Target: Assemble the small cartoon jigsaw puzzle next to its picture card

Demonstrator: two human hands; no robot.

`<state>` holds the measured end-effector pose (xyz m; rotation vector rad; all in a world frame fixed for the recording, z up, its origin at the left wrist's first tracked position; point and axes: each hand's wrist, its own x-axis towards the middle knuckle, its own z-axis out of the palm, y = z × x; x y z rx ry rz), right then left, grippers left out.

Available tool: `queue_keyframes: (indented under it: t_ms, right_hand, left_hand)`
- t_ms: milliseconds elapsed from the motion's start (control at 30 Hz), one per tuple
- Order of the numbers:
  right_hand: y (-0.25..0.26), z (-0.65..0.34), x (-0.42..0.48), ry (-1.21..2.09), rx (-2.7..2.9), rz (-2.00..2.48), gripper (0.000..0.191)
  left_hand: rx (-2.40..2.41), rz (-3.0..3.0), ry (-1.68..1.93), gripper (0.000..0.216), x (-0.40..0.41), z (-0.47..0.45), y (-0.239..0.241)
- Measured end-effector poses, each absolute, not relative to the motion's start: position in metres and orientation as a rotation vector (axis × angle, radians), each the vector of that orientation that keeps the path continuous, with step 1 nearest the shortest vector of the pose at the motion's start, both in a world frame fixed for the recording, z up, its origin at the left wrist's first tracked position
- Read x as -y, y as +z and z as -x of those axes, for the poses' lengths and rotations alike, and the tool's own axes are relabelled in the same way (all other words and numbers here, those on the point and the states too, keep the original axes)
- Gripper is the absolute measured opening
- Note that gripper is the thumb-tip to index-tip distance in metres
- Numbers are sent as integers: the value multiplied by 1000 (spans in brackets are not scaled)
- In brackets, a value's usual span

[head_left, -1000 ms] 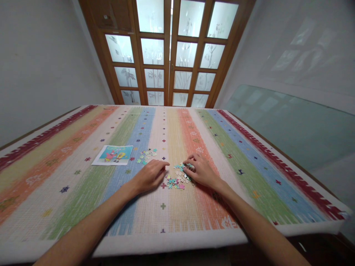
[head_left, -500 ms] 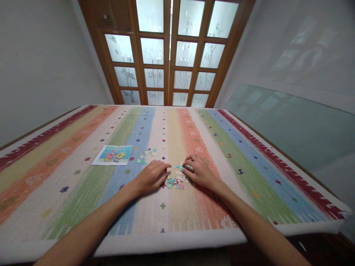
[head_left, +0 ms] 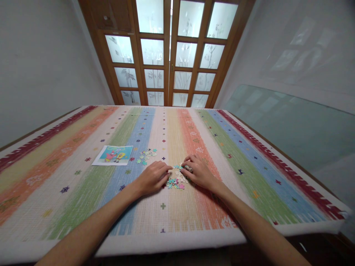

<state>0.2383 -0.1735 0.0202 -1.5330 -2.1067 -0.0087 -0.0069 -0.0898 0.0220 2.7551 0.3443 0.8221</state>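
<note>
Small jigsaw puzzle pieces (head_left: 175, 181) in turquoise, pink and white lie in a loose heap between my hands. Just beyond the heap, a short row of turquoise pieces (head_left: 176, 167) spans the gap between my fingertips. My left hand (head_left: 155, 176) rests on the cloth left of the heap, its index finger stretched toward the row's left end and its thumb apart. My right hand (head_left: 197, 170) curves over the row's right end, thumb and fingers around a jigsaw puzzle piece, which they partly cover.
A second scatter of jigsaw pieces (head_left: 145, 156) lies beyond my left hand. Left of it is a printed cartoon picture (head_left: 113, 155). A striped cloth (head_left: 88, 192) covers the table. Behind stand wooden glazed doors (head_left: 169, 66), and a glass panel (head_left: 291, 122) leans against the right wall.
My left index fingertip has shifted slightly right, toward the turquoise row. The right fingers have moved a little left over its end. The other things lie as before.
</note>
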Motion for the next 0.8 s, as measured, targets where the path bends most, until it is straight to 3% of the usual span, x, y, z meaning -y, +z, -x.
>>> queue_keyframes:
  t_ms: [200,533,800]
  right_hand:
    - [30,-230,176,-7,2059,1468,25]
    - [33,-211,182,46,2078,1215,28]
    - [33,-226,178,-24,2009,1410,21]
  left_hand:
    - [-369,-2735,856,20,92,5,24]
    - [-313,-2712,986,20,95,1,25]
    - [-512,-2845,1029,18,53,28,35]
